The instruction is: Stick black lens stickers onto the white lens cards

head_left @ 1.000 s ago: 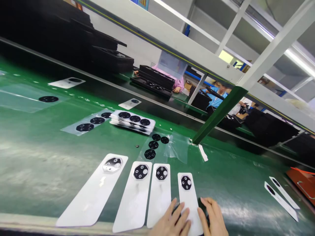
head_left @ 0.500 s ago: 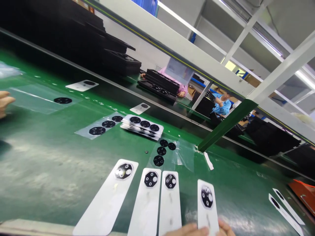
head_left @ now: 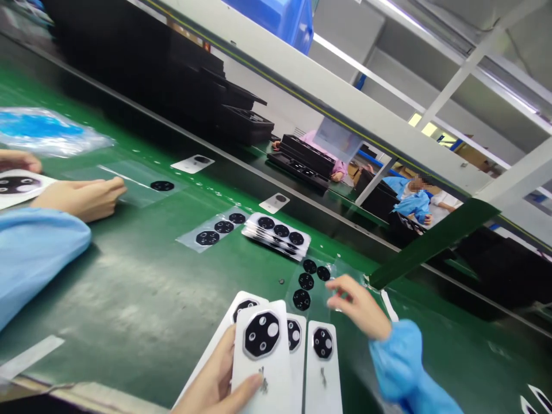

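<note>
My left hand (head_left: 222, 376) grips a white phone back panel (head_left: 273, 394) with a black eight-sided camera patch, thumb across its face. Behind it lie other white panels, one to the left (head_left: 206, 359) partly hidden and one to the right (head_left: 323, 385), each with a black camera patch. My right hand (head_left: 356, 305), in a blue sleeve, hangs over the clear sheet, thumb and fingers apart and nothing visible between them. Just left of its fingertips are several black camera stickers (head_left: 306, 282) on that clear sheet (head_left: 317, 302).
A stack of white cards (head_left: 259, 233) and another sticker sheet (head_left: 194, 240) lie further back. At left, a co-worker's hands (head_left: 81, 198) hold a white panel (head_left: 32, 195). A green post (head_left: 435, 244) rises at right. Further back stand black trays (head_left: 302, 167).
My left hand now holds a panel up in front of the others. My right hand has moved up to the sticker sheet. The co-worker's hands and sleeve have come further into view.
</note>
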`<action>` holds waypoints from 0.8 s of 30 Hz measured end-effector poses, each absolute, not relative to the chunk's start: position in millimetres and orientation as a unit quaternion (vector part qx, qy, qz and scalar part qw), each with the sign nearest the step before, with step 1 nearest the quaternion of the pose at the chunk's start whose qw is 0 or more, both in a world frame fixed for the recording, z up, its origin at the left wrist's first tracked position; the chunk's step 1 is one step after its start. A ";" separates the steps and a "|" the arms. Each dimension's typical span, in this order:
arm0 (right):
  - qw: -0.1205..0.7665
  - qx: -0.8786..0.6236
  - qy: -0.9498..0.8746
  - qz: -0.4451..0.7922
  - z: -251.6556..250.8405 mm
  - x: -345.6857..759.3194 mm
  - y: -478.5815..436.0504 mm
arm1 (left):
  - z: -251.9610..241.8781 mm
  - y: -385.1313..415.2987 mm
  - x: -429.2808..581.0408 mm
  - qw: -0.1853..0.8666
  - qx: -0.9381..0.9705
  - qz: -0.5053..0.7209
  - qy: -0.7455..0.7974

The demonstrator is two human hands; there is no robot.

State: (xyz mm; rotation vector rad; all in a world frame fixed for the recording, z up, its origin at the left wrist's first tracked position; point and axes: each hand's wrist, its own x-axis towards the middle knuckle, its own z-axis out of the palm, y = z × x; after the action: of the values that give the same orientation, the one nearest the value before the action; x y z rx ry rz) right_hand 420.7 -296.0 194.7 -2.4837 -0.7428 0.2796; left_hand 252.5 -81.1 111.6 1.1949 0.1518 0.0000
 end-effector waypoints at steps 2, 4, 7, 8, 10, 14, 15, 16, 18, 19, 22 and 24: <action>0.225 -0.936 -0.255 0.093 189.9 467.6 -297.1 | 112.3 -73.6 256.1 0.826 0.559 -0.002 0.077; 0.193 -0.945 -0.244 0.102 174.3 502.2 -295.0 | 114.6 -68.1 261.3 0.828 0.557 -0.006 0.065; 0.163 -0.951 -0.236 0.117 149.6 527.9 -289.0 | 120.5 -62.8 270.8 0.838 0.545 -0.015 0.031; 0.155 -0.952 -0.235 0.121 144.0 531.5 -287.4 | 122.9 -61.1 274.0 0.841 0.541 -0.016 0.022; 0.144 -0.953 -0.233 0.128 137.4 535.5 -285.8 | 127.3 -57.0 280.2 0.845 0.533 -0.015 0.023; 0.132 -0.956 -0.224 0.138 134.9 540.3 -286.1 | 130.4 -46.3 292.1 0.863 0.502 -0.028 0.043; 0.130 -0.956 -0.222 0.140 134.9 541.3 -286.2 | 129.7 -43.6 295.1 0.868 0.493 -0.033 0.046; 0.128 -0.956 -0.220 0.143 134.8 542.2 -286.3 | 128.9 -40.9 298.1 0.873 0.484 -0.038 0.049; 0.124 -0.957 -0.218 0.148 134.3 543.7 -286.4 | 127.6 -36.3 303.5 0.881 0.468 -0.042 0.057; 0.122 -0.957 -0.218 0.151 133.9 544.4 -286.5 | 127.8 -34.4 305.7 0.884 0.461 -0.043 0.060; 0.118 -0.957 -0.216 0.157 131.7 545.8 -287.4 | 132.1 -30.2 310.4 0.892 0.445 -0.046 0.068; 0.116 -0.957 -0.213 0.157 129.9 545.7 -288.7 | 136.4 -28.3 312.1 0.893 0.441 -0.050 0.077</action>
State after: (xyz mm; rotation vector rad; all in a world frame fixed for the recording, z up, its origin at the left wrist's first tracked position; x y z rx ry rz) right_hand 545.7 -288.7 129.9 -2.8036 -0.6248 0.4596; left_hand 312.1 -28.3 136.4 0.9145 0.1596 -0.1046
